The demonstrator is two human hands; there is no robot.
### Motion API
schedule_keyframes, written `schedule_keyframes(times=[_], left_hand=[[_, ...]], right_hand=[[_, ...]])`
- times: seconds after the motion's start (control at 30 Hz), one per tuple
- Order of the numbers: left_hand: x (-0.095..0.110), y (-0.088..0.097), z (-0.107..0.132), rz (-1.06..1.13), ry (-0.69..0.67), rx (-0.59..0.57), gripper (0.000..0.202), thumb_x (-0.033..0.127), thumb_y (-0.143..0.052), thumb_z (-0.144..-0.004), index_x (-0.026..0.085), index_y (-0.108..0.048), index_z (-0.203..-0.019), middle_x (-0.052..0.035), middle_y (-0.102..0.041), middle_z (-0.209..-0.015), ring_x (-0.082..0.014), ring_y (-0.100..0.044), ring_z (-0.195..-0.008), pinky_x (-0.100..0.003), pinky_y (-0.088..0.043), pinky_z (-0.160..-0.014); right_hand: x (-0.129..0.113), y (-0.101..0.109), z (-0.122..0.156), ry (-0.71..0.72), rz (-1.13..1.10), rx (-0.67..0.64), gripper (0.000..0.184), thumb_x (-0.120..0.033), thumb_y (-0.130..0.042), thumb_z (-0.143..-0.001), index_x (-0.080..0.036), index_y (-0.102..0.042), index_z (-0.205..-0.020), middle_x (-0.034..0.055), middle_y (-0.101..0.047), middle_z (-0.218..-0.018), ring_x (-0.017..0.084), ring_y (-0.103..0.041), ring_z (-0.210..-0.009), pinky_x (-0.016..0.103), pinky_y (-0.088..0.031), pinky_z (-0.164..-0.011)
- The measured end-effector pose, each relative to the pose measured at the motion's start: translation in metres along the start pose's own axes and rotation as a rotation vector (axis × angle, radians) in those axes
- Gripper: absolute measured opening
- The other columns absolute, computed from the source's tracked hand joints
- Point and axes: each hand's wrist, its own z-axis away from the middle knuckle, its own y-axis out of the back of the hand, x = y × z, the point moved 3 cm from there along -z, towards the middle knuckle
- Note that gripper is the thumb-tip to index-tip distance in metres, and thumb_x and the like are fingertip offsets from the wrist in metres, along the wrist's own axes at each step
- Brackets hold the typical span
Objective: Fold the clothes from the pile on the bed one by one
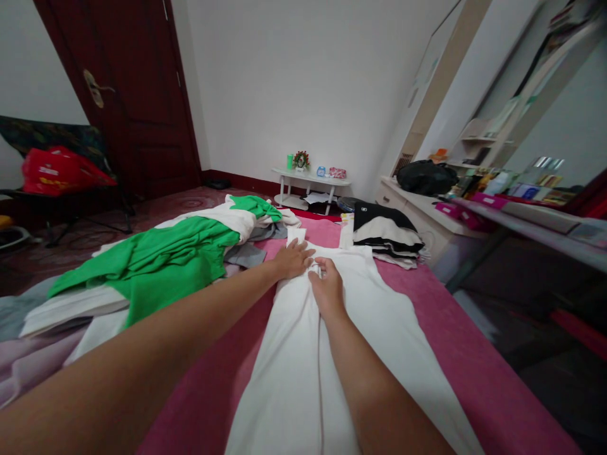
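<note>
A long white sleeveless dress [379, 303] lies spread on the pink bed cover [227, 373], its shoulder straps pointing away from me. A raised fold runs down its length near the middle. My left hand [293, 259] rests flat on the upper left part of the dress, below one strap, with the fingers spread. Close beside it, my right hand [328, 284] pinches a bit of the white cloth at the top of the fold between thumb and fingers. The lower end of the dress passes out of view.
Left of the dress lies a loose heap of clothes with a green garment [184, 253] on top. Beyond its right shoulder sits a folded black and white stack [386, 227]. A small white table [310, 177] stands by the wall; a desk edge [535, 230] juts in at right.
</note>
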Motion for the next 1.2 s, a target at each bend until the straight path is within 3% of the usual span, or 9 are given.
schedule_keyframes(times=[0.17, 0.3, 0.43, 0.53, 0.67, 0.77, 0.93, 1.07, 1.2], left_hand=[[-0.002, 0.002, 0.001, 0.056, -0.06, 0.163, 0.038, 0.031, -0.031, -0.096, 0.019, -0.065, -0.107, -0.0069, -0.064, -0.116, -0.0192, -0.052, -0.115, -0.036, -0.029, -0.106], [-0.004, 0.013, 0.005, 0.085, -0.023, 0.261, 0.047, 0.043, -0.032, -0.096, 0.015, -0.068, -0.086, -0.0093, -0.069, -0.093, -0.0203, -0.058, -0.095, -0.034, -0.038, -0.091], [0.003, 0.019, -0.001, 0.138, -0.053, 0.236, 0.038, 0.049, -0.054, -0.084, 0.016, -0.067, -0.067, -0.0097, -0.069, -0.077, -0.0225, -0.06, -0.085, -0.033, -0.039, -0.08], [0.012, 0.018, -0.01, 0.205, 0.03, 0.215, 0.035, 0.045, -0.059, -0.08, 0.016, -0.066, -0.062, -0.0098, -0.068, -0.071, -0.0225, -0.061, -0.076, -0.033, -0.039, -0.075], [0.022, 0.008, -0.013, 0.311, 0.128, 0.236, 0.043, 0.047, -0.046, -0.088, 0.016, -0.068, -0.068, -0.0086, -0.069, -0.069, -0.0209, -0.062, -0.071, -0.031, -0.04, -0.067], [0.022, 0.001, -0.005, 0.426, 0.126, 0.23, 0.049, 0.045, -0.033, -0.094, 0.016, -0.071, -0.08, -0.0059, -0.071, -0.076, -0.0181, -0.063, -0.072, -0.027, -0.043, -0.066], [0.015, 0.001, 0.02, 0.551, 0.021, 0.211, 0.026, 0.019, -0.053, -0.082, 0.014, -0.068, -0.103, -0.005, -0.07, -0.103, -0.0147, -0.063, -0.092, -0.022, -0.047, -0.082], [0.019, 0.003, 0.043, 0.546, -0.001, 0.226, 0.037, 0.017, -0.06, -0.078, 0.015, -0.064, -0.115, -0.009, -0.064, -0.12, -0.0199, -0.057, -0.113, -0.031, -0.041, -0.1], [0.03, 0.005, 0.058, 0.445, 0.02, 0.227, 0.036, 0.026, -0.06, -0.081, 0.021, -0.063, -0.117, -0.0069, -0.061, -0.126, -0.0249, -0.049, -0.122, -0.041, -0.035, -0.107]], right_hand=[[0.001, 0.001, -0.002, -0.012, 0.011, 0.041, 0.032, -0.024, -0.051, -0.062, -0.019, -0.06, -0.092, 0.0043, -0.066, -0.091, 0.021, -0.059, -0.085, 0.033, -0.045, -0.083], [0.003, 0.0, -0.001, -0.033, 0.033, 0.065, 0.032, -0.024, -0.051, -0.062, -0.019, -0.059, -0.092, 0.005, -0.065, -0.09, 0.022, -0.06, -0.086, 0.033, -0.045, -0.082], [0.004, 0.0, 0.0, -0.033, 0.042, 0.077, 0.032, -0.022, -0.05, -0.063, -0.019, -0.057, -0.094, 0.0059, -0.065, -0.093, 0.022, -0.06, -0.089, 0.034, -0.045, -0.084], [0.005, 0.003, -0.002, -0.013, 0.042, 0.11, 0.038, -0.02, -0.05, -0.062, -0.018, -0.055, -0.099, 0.0084, -0.063, -0.099, 0.023, -0.059, -0.092, 0.035, -0.045, -0.085], [0.006, 0.009, -0.005, 0.055, 0.174, 0.174, 0.037, -0.019, -0.048, -0.063, -0.017, -0.056, -0.099, 0.011, -0.061, -0.102, 0.024, -0.057, -0.092, 0.038, -0.045, -0.085], [0.007, 0.011, -0.005, 0.084, 0.269, 0.184, 0.033, -0.02, -0.049, -0.064, -0.017, -0.058, -0.095, 0.0115, -0.061, -0.098, 0.025, -0.057, -0.088, 0.039, -0.046, -0.084], [0.008, 0.01, -0.006, 0.05, 0.25, 0.132, 0.025, -0.026, -0.052, -0.065, -0.019, -0.061, -0.087, 0.0068, -0.063, -0.083, 0.022, -0.059, -0.077, 0.037, -0.047, -0.08], [0.01, 0.011, -0.005, 0.026, 0.178, 0.137, 0.027, -0.032, -0.058, -0.063, -0.019, -0.061, -0.086, 0.0062, -0.064, -0.082, 0.023, -0.06, -0.078, 0.037, -0.046, -0.08], [0.01, 0.012, -0.002, 0.016, 0.113, 0.129, 0.028, -0.035, -0.06, -0.062, -0.018, -0.062, -0.085, 0.0059, -0.065, -0.079, 0.022, -0.06, -0.074, 0.036, -0.047, -0.076]])
